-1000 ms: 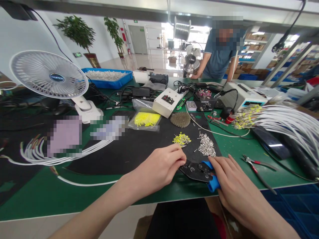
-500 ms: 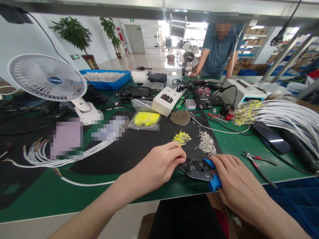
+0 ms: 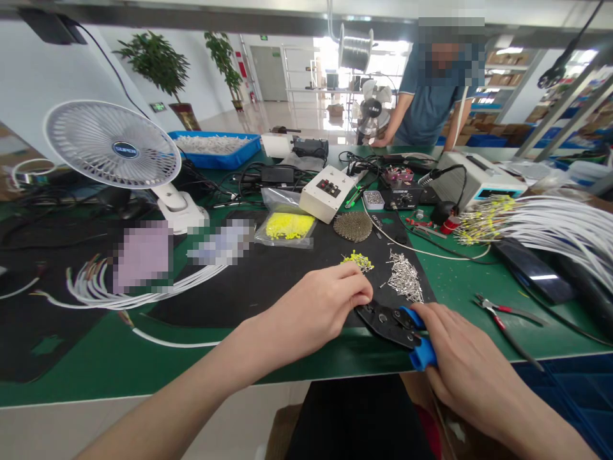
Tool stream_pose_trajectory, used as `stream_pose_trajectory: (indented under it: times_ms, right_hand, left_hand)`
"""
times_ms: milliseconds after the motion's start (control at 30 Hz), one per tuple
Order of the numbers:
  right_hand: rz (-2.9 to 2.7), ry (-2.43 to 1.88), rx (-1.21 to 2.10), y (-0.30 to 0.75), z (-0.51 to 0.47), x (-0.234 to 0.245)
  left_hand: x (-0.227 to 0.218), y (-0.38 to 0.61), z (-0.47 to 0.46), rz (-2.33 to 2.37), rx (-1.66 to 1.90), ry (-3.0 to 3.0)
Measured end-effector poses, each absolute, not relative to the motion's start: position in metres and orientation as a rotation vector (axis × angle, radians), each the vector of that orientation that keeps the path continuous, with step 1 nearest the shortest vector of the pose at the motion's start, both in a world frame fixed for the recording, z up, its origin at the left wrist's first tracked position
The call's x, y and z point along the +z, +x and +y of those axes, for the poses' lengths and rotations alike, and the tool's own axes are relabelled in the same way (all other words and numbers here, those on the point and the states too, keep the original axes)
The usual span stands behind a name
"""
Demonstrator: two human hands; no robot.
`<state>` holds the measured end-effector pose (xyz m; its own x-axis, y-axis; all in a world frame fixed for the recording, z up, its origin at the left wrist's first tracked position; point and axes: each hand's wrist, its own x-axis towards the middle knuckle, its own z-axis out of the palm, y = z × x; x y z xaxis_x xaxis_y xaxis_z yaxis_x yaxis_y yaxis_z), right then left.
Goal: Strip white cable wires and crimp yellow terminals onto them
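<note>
My right hand [image 3: 462,351] is wrapped round the blue handles of a black crimping tool [image 3: 389,324], which lies low over the front of the bench. At the tool's jaws, the fingers of my left hand [image 3: 330,297] are pinched together; whatever they hold is hidden by the fingers. Just beyond that hand lies a small pile of yellow-ended terminals [image 3: 359,260]. A heap of bare silver terminals [image 3: 403,276] lies behind the tool. A white cable [image 3: 172,344] with stripped coloured wires at its far end runs behind my left forearm.
White cables [image 3: 191,281] lie bundled on the left, near a white fan [image 3: 182,214]. A bag of yellow caps [image 3: 288,227] and a switch box [image 3: 328,195] stand at the back. Red-handled cutters [image 3: 502,316] lie on the right. Across the bench a person [image 3: 426,96] leans on it.
The whole view has shifted, so things appear farther right. My left hand still pinches at the tool's jaws and my right hand keeps its grip; the hands have hardly moved relative to each other.
</note>
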<state>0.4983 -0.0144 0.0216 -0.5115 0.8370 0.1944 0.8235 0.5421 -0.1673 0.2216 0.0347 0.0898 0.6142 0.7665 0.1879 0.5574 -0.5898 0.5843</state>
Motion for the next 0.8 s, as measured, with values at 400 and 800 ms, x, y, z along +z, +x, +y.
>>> stream_pose_trajectory:
  times_ms: [400,800]
  right_hand:
    - [-1.696,-1.456,1.119,0.488,-0.009,0.003]
    - [-1.424,-1.493,1.220,0.475,-0.011,0.003]
  left_hand:
    - [-0.006,0.211,0.053,1.646,0.885,2.105]
    - [-0.009,0.229,0.048,1.432,1.106,1.729]
